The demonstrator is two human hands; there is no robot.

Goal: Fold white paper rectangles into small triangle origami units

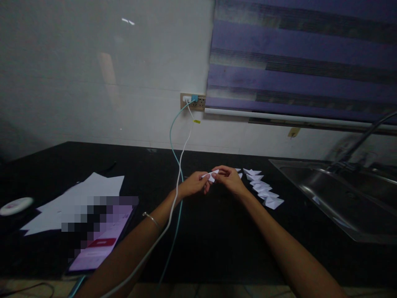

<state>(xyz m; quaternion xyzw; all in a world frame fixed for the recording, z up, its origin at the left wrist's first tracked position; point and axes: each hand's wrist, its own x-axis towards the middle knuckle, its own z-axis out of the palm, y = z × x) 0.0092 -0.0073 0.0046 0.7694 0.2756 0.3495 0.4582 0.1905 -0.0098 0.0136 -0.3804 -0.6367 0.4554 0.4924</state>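
Between both hands, above the dark counter, is a small folded white paper (pixel 212 176). My left hand (pixel 196 184) pinches its left side, with thumb and fingers closed on it. On the other side, my right hand (pixel 228 179) grips it between thumb and fingers. Just right of my right hand stands a row of folded paper boats (pixel 261 186), several of them, running toward me. Parts of a few more folded papers (pixel 240 175) show behind my right hand, partly hidden by it.
White sheets (pixel 93 190) lie at left beside a lit tablet (pixel 101 244) and a white round object (pixel 16 206). A white cable (pixel 178 178) and a teal cable (pixel 170 131) hang from the wall socket (pixel 201 102), crossing by my left arm. A steel sink (pixel 322 198) sits at right.
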